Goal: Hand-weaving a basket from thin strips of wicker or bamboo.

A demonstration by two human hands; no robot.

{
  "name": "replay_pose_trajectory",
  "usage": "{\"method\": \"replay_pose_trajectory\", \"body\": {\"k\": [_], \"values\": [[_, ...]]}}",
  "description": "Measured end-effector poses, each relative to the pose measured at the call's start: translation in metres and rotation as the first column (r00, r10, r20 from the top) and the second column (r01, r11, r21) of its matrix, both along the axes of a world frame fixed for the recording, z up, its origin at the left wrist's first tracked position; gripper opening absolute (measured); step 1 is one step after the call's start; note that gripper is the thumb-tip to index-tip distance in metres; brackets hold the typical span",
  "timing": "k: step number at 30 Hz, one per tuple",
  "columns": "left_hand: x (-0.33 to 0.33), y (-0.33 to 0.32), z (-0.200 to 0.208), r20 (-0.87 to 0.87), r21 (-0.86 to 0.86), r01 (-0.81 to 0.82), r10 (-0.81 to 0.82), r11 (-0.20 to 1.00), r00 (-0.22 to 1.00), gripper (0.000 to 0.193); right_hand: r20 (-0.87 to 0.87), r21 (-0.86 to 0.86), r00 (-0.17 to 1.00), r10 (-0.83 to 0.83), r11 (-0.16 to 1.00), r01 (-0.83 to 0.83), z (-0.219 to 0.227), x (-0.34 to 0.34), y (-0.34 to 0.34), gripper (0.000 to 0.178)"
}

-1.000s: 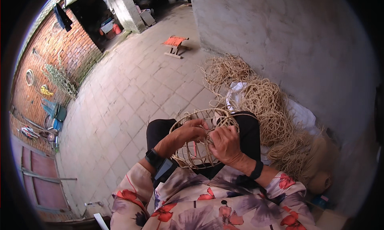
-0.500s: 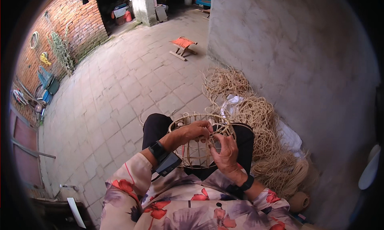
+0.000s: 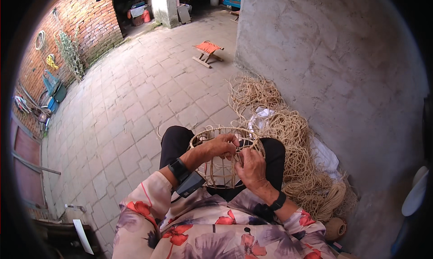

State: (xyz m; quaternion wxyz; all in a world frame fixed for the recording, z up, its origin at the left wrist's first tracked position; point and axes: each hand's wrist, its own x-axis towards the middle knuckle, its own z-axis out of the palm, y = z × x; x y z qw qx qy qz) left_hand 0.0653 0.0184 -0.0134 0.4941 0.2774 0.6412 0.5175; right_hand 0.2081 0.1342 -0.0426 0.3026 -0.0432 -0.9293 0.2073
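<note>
On my lap rests a round openwork basket (image 3: pixel 260 146) of tan cord strands over a ringed frame, its wide rim facing up. My left hand (image 3: pixel 224 145) reaches across the rim with bent fingers pinching the cord there. Close beside it, my right hand (image 3: pixel 252 165) has thumb and fingers closed on the cord at the rim's right side. The fingertips nearly meet, and the strand between them is partly hidden by the fingers.
A big heap of loose tan cord (image 3: pixel 293 155) lies to my right along the plastered wall (image 3: pixel 333 56), over white sacking (image 3: pixel 324 156). An orange-topped folding stool (image 3: pixel 208 48) stands ahead on the paving. A brick wall (image 3: pixel 85 24) runs at the far left.
My right hand has turned slightly and drawn its fingers in closer at the rim. My left hand stays almost where it was, and the basket has hardly moved.
</note>
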Motion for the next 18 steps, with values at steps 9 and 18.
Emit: {"method": "replay_pose_trajectory", "body": {"k": [9,18], "values": [[0.003,-0.001,-0.007,0.066,0.032,-0.082,0.079,0.996,0.995,0.024,-0.144,0.124,0.982,0.119,0.987,-0.102,0.010,-0.003,0.000,0.015],[0.003,-0.003,-0.010,0.021,0.042,-0.134,0.133,0.990,0.991,0.029,0.272,-0.952,0.781,0.563,0.275,0.133,0.036,0.012,0.017,0.022]]}}
